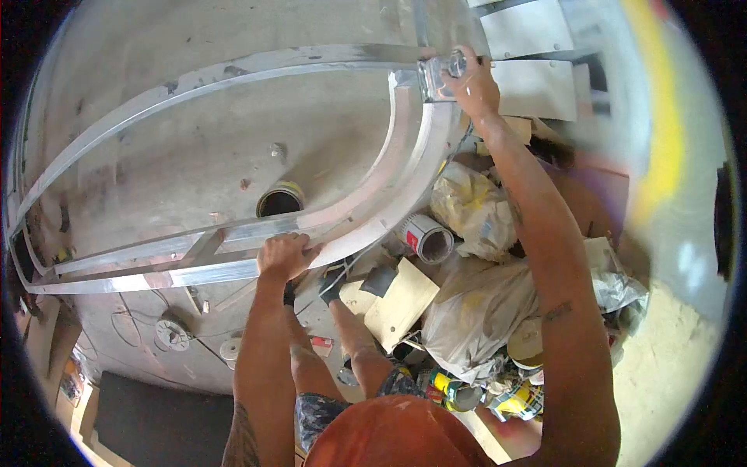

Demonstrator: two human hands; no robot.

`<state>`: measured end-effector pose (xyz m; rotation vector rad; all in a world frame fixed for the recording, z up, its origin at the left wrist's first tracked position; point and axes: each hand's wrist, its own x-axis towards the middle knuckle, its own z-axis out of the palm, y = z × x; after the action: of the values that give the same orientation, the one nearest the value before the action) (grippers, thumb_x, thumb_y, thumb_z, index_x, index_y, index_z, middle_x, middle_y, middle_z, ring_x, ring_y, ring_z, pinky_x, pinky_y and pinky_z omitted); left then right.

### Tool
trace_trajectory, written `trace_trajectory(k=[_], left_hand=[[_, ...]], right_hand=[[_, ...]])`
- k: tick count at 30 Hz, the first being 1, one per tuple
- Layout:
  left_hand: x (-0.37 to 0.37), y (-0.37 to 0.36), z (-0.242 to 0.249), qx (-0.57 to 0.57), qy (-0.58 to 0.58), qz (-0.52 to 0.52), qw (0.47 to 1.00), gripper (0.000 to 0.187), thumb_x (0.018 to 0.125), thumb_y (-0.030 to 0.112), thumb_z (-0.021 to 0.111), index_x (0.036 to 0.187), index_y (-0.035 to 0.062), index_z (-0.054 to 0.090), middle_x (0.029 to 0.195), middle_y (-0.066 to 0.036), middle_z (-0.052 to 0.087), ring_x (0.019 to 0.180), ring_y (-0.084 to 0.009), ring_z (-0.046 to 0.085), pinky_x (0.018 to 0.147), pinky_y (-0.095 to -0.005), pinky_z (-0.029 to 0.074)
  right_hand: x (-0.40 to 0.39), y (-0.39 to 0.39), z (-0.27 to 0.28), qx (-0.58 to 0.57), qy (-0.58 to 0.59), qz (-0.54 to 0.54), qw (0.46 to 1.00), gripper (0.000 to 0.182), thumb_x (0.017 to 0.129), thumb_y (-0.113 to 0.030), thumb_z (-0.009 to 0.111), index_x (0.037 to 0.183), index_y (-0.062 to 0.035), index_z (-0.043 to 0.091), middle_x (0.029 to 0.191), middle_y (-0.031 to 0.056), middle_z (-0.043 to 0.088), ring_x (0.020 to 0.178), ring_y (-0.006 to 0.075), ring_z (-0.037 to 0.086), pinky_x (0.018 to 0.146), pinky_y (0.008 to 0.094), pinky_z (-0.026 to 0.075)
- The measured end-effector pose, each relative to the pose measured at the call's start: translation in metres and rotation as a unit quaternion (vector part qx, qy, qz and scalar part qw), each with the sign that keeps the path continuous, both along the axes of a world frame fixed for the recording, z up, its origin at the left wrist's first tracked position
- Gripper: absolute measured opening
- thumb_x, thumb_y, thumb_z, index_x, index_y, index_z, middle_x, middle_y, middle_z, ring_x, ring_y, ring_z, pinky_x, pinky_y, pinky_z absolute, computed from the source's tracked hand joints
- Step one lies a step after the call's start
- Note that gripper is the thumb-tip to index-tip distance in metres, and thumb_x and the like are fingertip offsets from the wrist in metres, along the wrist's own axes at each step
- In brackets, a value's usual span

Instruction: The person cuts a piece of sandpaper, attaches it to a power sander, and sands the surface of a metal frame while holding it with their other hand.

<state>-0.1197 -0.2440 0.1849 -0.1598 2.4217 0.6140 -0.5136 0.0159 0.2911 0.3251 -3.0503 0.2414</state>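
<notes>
A large curved frame (202, 274) of metallic bars with whitish and pinkish patches spans the view from far left to upper centre. My left hand (285, 255) is closed over its lower bar, where the straight part meets the curve. At the frame's upper right corner, my right hand (475, 84) is wrapped round a shiny metallic tool (437, 80) with a round knob. The tool rests against the top end of the curved part. My right fingers partly hide the knob.
An open dark can (280, 202) stands inside the frame. A white paint can (426, 239), plastic bags (475, 311) and cardboard (402, 305) lie right of my legs. A cable reel (173, 333) is at lower left, above a black panel (162, 420).
</notes>
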Motion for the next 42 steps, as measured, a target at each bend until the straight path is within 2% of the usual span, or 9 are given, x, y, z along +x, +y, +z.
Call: trace_trajectory(k=[1,4,11,16,23,28,34,36,42], left_hand=[[0.000,0.000,0.000,0.000,0.001,0.001,1.000,0.054,0.096,0.066,0.054,0.100,0.0174,0.077,0.099,-0.012,0.076,0.094,-0.0350,0.074,0.085,-0.0492,0.059],[0.000,0.001,0.003,0.006,0.011,0.014,1.000,0.054,0.096,0.066,0.053,0.100,0.0170,0.077,0.098,-0.012,0.076,0.093,-0.0354,0.074,0.085,-0.0492,0.059],[-0.001,0.000,0.004,0.003,0.000,0.006,1.000,0.056,0.095,0.067,0.054,0.097,0.0167,0.078,0.101,-0.013,0.076,0.095,-0.0350,0.073,0.085,-0.0485,0.058],[-0.001,-0.001,0.003,0.006,0.010,0.007,1.000,0.057,0.094,0.069,0.055,0.097,0.0169,0.078,0.098,-0.013,0.076,0.094,-0.0349,0.074,0.084,-0.0487,0.058],[0.002,0.002,0.003,0.002,0.020,0.013,1.000,0.057,0.093,0.069,0.055,0.096,0.0164,0.077,0.096,-0.013,0.076,0.091,-0.0350,0.074,0.081,-0.0492,0.059],[0.002,0.000,-0.002,0.003,0.019,0.015,1.000,0.055,0.094,0.067,0.056,0.096,0.0164,0.077,0.094,-0.011,0.076,0.091,-0.0351,0.074,0.081,-0.0486,0.059],[0.000,0.002,-0.006,0.003,-0.009,-0.018,1.000,0.058,0.095,0.068,0.053,0.103,0.0170,0.078,0.101,-0.010,0.075,0.096,-0.0337,0.073,0.085,-0.0497,0.059],[0.002,0.001,-0.005,0.004,0.011,-0.005,1.000,0.056,0.094,0.066,0.056,0.095,0.0141,0.077,0.100,-0.010,0.076,0.093,-0.0350,0.073,0.083,-0.0487,0.058],[0.001,0.000,-0.005,0.007,0.009,-0.009,1.000,0.056,0.094,0.066,0.056,0.095,0.0144,0.077,0.098,-0.011,0.076,0.093,-0.0352,0.073,0.083,-0.0498,0.058]], right_hand=[[0.001,0.002,-0.001,0.007,0.003,0.057,0.998,0.062,0.084,-0.040,0.078,0.140,-0.0250,0.054,0.127,0.0190,0.056,0.103,0.0439,0.067,0.087,0.0509,0.057],[0.017,0.018,0.009,0.011,-0.056,0.107,0.993,0.062,0.084,-0.036,0.079,0.139,-0.0244,0.054,0.127,0.0155,0.056,0.106,0.0418,0.066,0.090,0.0494,0.056],[0.009,0.036,0.014,-0.013,-0.078,0.143,0.987,0.058,0.084,-0.030,0.079,0.137,-0.0237,0.056,0.128,0.0137,0.057,0.110,0.0405,0.065,0.091,0.0490,0.056],[0.004,0.043,0.015,-0.025,-0.113,0.242,0.963,0.058,0.083,-0.027,0.080,0.136,-0.0230,0.056,0.130,0.0135,0.057,0.114,0.0396,0.064,0.095,0.0473,0.055],[-0.008,0.040,0.024,-0.032,-0.149,0.187,0.970,0.060,0.081,-0.022,0.081,0.135,-0.0215,0.056,0.130,0.0132,0.057,0.118,0.0391,0.062,0.098,0.0462,0.054],[-0.003,0.049,0.030,-0.042,-0.185,0.273,0.943,0.061,0.081,-0.018,0.080,0.136,-0.0195,0.055,0.129,0.0135,0.057,0.117,0.0390,0.061,0.099,0.0444,0.053],[-0.012,0.042,0.031,-0.039,-0.191,0.274,0.942,0.060,0.080,-0.016,0.080,0.135,-0.0177,0.055,0.128,0.0125,0.057,0.119,0.0360,0.061,0.101,0.0428,0.052],[-0.012,0.040,0.033,-0.044,-0.205,0.285,0.935,0.060,0.080,-0.016,0.080,0.134,-0.0173,0.056,0.128,0.0123,0.057,0.119,0.0351,0.061,0.101,0.0420,0.051],[-0.009,0.045,0.035,-0.050,-0.221,0.304,0.925,0.061,0.078,-0.014,0.081,0.134,-0.0166,0.057,0.127,0.0131,0.058,0.118,0.0351,0.061,0.102,0.0400,0.051]])
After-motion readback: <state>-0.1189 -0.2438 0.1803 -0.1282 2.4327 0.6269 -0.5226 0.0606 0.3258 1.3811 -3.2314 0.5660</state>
